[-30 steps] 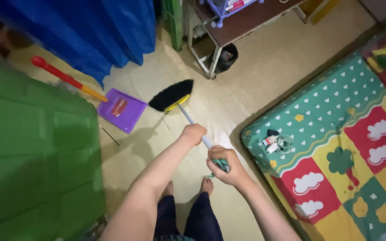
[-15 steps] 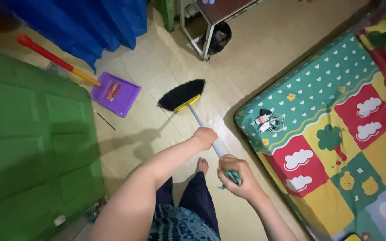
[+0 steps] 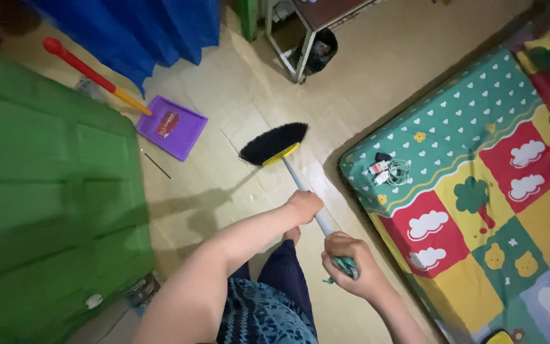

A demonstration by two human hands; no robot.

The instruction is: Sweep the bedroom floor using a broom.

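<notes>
Both my hands grip a broom with a pale handle (image 3: 303, 191). My left hand (image 3: 305, 206) holds the handle lower down. My right hand (image 3: 347, 264) holds the upper end, where a green wrap sits. The broom's black bristle head (image 3: 274, 142), with a yellow base, rests on the beige floor ahead of me. A purple dustpan (image 3: 171, 127) with a red and yellow handle lies on the floor to the left of the bristles.
A green door (image 3: 46, 204) fills the left side. A mattress with a colourful patterned sheet (image 3: 479, 185) lies on the right, with a cable and charger (image 3: 389, 171) near its corner. A blue curtain (image 3: 141, 32) and a table leg (image 3: 302, 57) stand ahead.
The broom head has been drawn back toward me and to the right, away from the dustpan. My hands moved back and lower with the handle.
</notes>
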